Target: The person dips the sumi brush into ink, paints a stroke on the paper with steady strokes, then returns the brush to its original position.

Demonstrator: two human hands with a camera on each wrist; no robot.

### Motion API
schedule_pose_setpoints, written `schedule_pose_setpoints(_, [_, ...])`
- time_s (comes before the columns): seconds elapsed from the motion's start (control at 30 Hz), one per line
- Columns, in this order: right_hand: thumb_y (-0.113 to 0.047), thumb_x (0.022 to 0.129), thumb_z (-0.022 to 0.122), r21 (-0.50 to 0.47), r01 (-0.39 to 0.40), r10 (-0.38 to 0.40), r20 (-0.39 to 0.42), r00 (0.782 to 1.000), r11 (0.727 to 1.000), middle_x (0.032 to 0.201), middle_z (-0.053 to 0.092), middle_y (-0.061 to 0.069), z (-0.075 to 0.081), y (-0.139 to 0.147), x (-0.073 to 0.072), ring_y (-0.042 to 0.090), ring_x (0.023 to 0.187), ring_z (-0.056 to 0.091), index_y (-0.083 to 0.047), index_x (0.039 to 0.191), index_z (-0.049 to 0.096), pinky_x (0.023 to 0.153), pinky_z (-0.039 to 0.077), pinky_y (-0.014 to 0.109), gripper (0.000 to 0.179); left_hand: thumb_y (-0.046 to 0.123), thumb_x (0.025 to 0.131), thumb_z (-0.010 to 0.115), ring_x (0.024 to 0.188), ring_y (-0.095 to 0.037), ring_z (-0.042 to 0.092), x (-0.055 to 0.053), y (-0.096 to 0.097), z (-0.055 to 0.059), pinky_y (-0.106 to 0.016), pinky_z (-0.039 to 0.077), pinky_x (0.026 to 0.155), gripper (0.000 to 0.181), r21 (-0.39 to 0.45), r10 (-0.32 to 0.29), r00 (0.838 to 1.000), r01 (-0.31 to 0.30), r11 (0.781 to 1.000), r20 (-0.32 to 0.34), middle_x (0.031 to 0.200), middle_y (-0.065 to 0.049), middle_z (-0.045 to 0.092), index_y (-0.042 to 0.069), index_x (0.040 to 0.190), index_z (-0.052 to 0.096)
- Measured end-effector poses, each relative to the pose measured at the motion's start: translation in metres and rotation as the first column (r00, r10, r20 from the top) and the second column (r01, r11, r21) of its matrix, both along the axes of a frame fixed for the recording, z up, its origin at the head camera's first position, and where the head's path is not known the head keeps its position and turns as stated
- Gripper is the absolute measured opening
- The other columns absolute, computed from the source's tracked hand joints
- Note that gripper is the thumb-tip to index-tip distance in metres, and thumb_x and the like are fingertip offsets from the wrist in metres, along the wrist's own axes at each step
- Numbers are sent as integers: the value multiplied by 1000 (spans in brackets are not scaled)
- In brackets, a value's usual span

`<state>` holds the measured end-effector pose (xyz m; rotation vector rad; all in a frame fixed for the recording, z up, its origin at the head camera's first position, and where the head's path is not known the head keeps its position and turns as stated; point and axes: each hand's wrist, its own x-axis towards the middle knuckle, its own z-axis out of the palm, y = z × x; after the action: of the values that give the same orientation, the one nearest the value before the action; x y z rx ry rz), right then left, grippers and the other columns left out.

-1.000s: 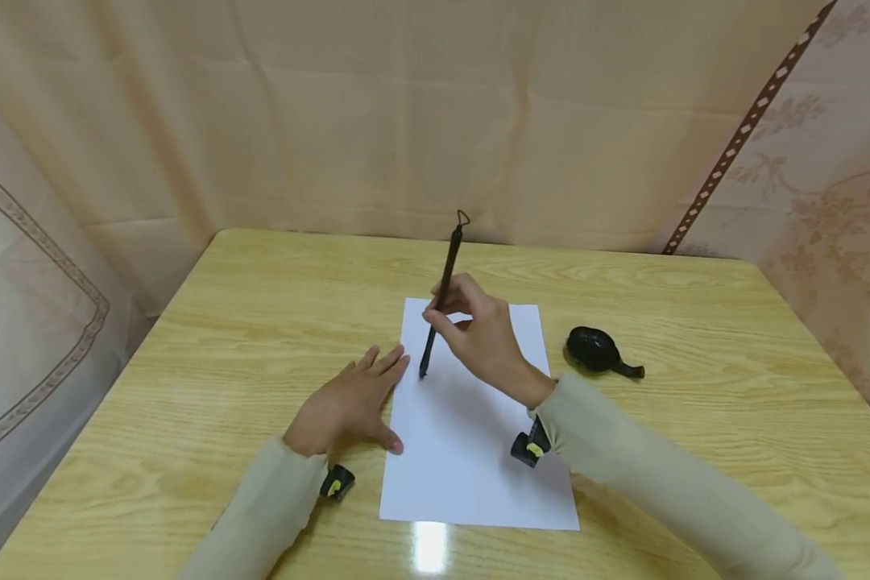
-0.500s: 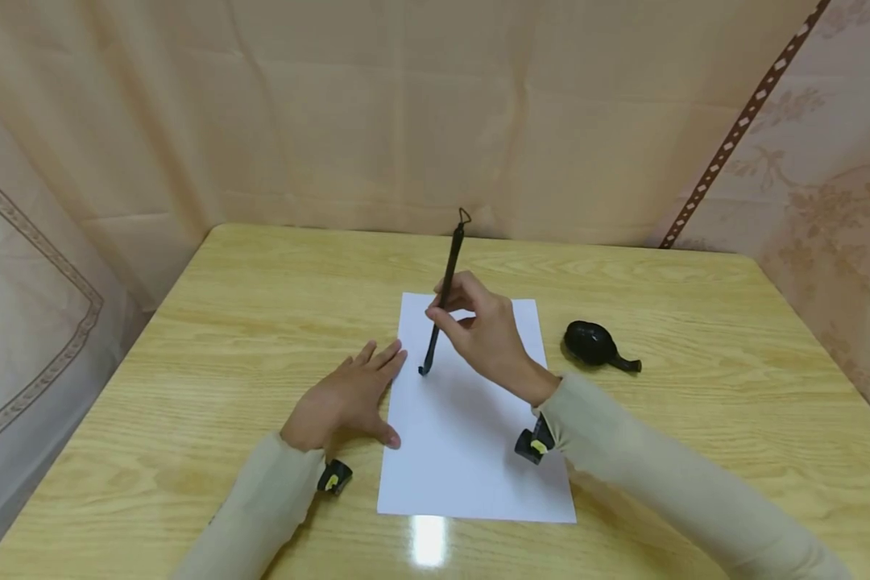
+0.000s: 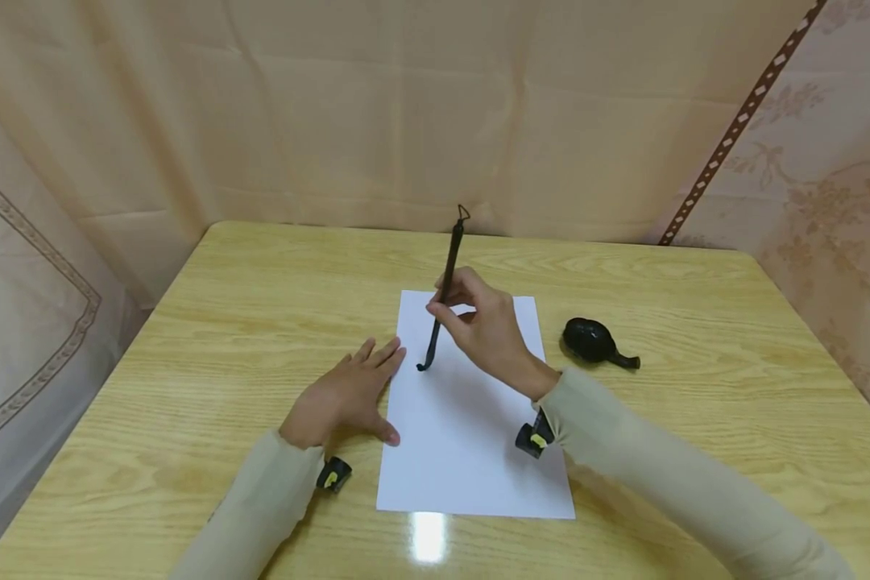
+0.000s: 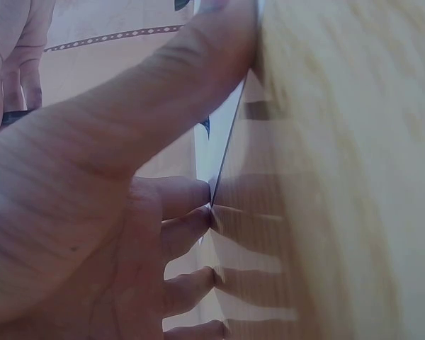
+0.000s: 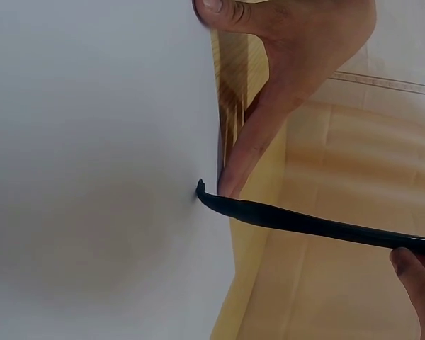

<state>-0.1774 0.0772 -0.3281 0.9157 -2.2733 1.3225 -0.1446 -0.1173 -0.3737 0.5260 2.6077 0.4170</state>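
A sheet of white paper [image 3: 471,467] lies on the wooden table. My right hand [image 3: 489,330] pinches a black calligraphy brush [image 3: 447,274] between thumb and fingers, above the paper's upper half. The brush leans slightly, with a hanging loop at its top end. Its dark bristle tip [image 5: 211,198] presses on the paper near the left edge and bends sideways. My left hand [image 3: 348,399] rests spread at the paper's left side, its thumb and fingertips on the edge. In the left wrist view the left fingers [image 4: 188,230] lie straight along that edge.
To the right of the paper sits a glossy black rounded thing [image 3: 590,340] with a short handle-like neck. Light glares off the table [image 3: 261,322] near its front. A beige curtain [image 3: 377,121] hangs behind the table's far edge.
The brush tip, nearly straight a second ago, now bends over to the left on the paper. Both hands keep nearly the same place, while the whole view has shifted slightly.
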Motion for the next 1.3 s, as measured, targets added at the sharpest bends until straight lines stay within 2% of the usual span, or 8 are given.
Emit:
schedule_pose_setpoints(0.57, [-3, 85, 70, -5, 17, -17, -33, 999, 1000, 87, 69, 12, -3, 3, -3, 21, 79, 72, 0, 100, 57, 60, 56, 22, 20, 46, 64, 84, 148, -35, 1, -1, -1, 0, -55, 13, 117, 118, -2, -18, 1000, 18, 1000, -13, 162, -5, 7, 10, 153, 17])
schedule_pose_setpoints(1.3, [-4, 84, 70, 9, 50, -49, -36, 998, 999, 85, 70, 11, -4, 10, -1, 22, 78, 72, 0, 99, 57, 58, 56, 22, 20, 43, 65, 84, 148, -35, 2, 2, -1, 2, -55, 14, 117, 116, 12, -2, 1000, 2, 1000, -11, 162, -5, 8, 10, 153, 17])
